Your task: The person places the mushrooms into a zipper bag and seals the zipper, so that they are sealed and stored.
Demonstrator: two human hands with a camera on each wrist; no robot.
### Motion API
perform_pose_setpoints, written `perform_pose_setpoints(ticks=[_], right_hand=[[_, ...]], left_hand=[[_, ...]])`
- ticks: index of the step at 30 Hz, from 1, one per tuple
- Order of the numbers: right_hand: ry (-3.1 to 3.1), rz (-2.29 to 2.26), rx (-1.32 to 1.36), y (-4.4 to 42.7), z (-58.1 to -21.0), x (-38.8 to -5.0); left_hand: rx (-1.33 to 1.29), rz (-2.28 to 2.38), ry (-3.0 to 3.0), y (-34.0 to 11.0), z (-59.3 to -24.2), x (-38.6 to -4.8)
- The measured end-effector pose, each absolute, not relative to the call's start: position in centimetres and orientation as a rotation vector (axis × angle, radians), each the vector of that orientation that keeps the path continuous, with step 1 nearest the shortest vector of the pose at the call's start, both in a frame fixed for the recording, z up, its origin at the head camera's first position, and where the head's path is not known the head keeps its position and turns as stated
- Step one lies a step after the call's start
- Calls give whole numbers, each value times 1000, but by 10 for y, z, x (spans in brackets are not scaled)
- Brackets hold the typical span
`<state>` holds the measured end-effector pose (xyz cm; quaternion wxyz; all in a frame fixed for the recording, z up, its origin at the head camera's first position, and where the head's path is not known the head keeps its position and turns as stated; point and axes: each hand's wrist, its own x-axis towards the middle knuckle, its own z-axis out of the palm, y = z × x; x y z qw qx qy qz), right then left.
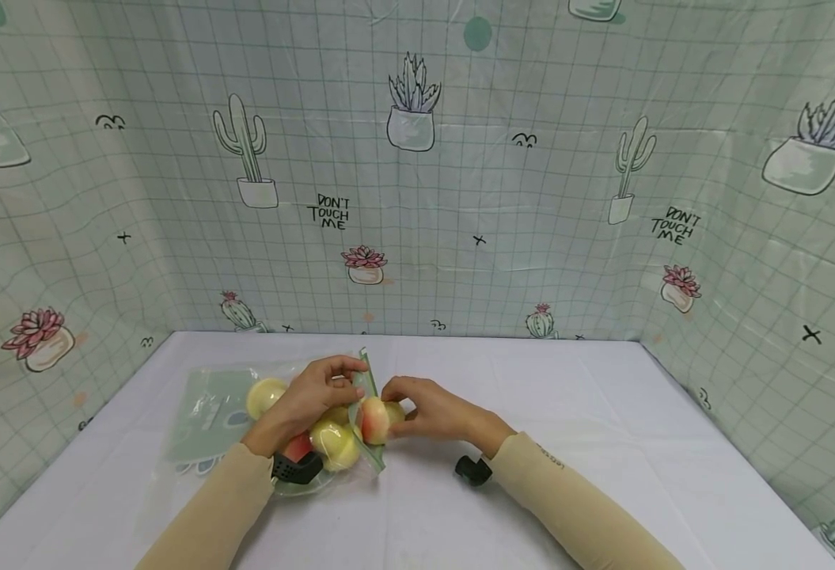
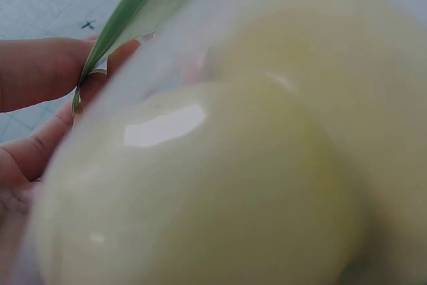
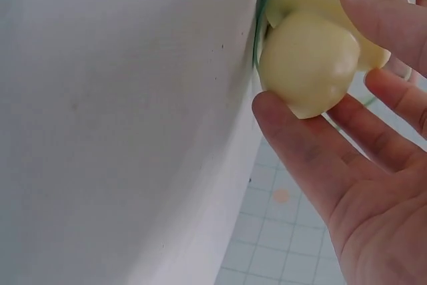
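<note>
A clear zip bag [image 1: 296, 484] with a green-edged mouth lies at the table's left half, holding several yellow and red apple-like fruits. My left hand [image 1: 310, 396] reaches over it and pinches the green zip edge [image 2: 127, 15] between thumb and fingers. Right at the mouth, my right hand [image 1: 434, 408] holds a yellow, red-blushed fruit [image 1: 375, 420] with curled fingers and thumb. The right wrist view shows a pale yellow fruit [image 3: 308, 65] against the fingertips, inside the green rim. Through the film in the left wrist view, a yellow fruit [image 2: 200, 191] looms large and blurred.
A white-covered table [image 1: 531, 507] spreads beneath both hands. Behind it and at the sides hangs a gridded curtain [image 1: 460, 198] with cactus prints. Part of the bag with a pale green printed panel [image 1: 206, 412] extends left of the fruits.
</note>
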<state>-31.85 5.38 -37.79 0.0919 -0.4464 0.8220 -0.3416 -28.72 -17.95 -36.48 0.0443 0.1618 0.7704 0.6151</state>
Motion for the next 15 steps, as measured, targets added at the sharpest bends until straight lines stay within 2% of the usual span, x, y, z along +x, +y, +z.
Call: perform_pose_setpoints(ticks=[15], right_hand=[[2432,-966,-1434,45,-379,-314]], left_hand=[[429,1805,2434,-180,-363,-286]])
